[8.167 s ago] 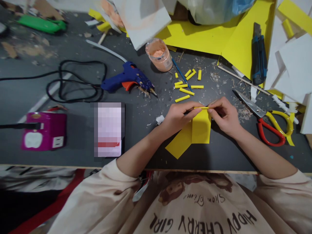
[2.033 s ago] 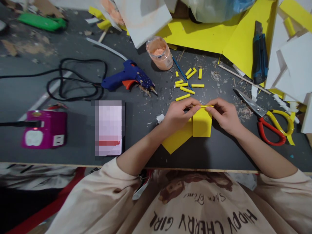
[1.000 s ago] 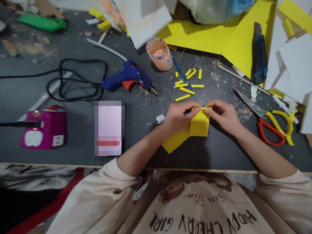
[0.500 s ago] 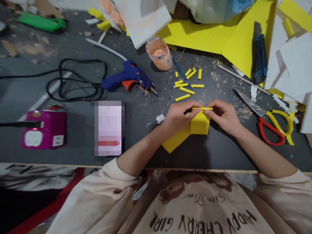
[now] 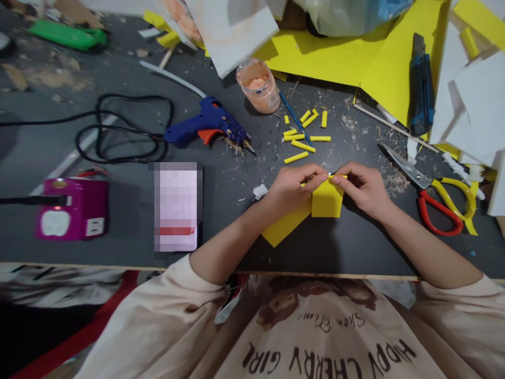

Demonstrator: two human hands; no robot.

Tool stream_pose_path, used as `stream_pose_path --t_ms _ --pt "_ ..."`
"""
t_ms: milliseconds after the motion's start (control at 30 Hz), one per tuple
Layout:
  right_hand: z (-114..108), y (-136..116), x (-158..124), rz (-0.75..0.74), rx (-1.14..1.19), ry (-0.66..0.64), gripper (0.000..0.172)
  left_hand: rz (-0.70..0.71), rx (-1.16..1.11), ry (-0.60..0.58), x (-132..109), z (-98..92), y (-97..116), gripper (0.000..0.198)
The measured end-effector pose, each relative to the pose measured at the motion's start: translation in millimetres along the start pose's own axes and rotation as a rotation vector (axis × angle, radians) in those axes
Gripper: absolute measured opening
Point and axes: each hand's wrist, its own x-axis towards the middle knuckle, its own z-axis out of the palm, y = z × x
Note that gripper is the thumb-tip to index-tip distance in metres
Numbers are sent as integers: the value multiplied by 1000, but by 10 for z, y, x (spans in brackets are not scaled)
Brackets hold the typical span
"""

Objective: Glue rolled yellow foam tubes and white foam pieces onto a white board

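Note:
My left hand (image 5: 292, 187) and my right hand (image 5: 363, 188) meet over a piece of yellow paper (image 5: 325, 202) on the dark table (image 5: 236, 210). Both pinch the paper's top edge, which is curled into a thin roll around a slim stick between my fingertips. The unrolled part of the sheet hangs toward me, with a second yellow flap (image 5: 282, 229) lying under my left wrist. Several short yellow paper rolls (image 5: 303, 138) lie just beyond my hands.
A blue glue gun (image 5: 207, 126) with its black cord (image 5: 118, 131) lies to the left. A jar of orange powder (image 5: 258, 87), red-and-yellow scissors (image 5: 434, 197), a utility knife (image 5: 420, 87), yellow sheets (image 5: 335, 55), a pink socket cube (image 5: 71, 209) and a phone (image 5: 177, 206) surround the spot.
The yellow sheet has been rolled further, so less of it hangs below my fingers than eight seconds ago. My hands stay in the same place, twisting slightly.

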Motion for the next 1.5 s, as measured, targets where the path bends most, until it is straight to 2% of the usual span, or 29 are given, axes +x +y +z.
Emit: stream_pose_path --t_ms 300,667,933,1167,1333,1500 --pt "6 13 -4 41 -8 -9 33 -45 -2 -84 20 -39 4 32" --pt "-8 -28 22 109 97 -48 46 33 -47 24 -13 -16 21 22" --pt "-7 2 23 114 102 -35 42 94 -63 66 -9 7 -14 17" --pt "0 10 16 72 120 -21 36 4 -96 21 4 -3 1 22" --pt "10 10 -1 45 99 -17 32 69 -36 28 2 -22 4 26" --pt "-15 -31 7 87 66 -112 44 129 10 52 -11 -31 10 27"
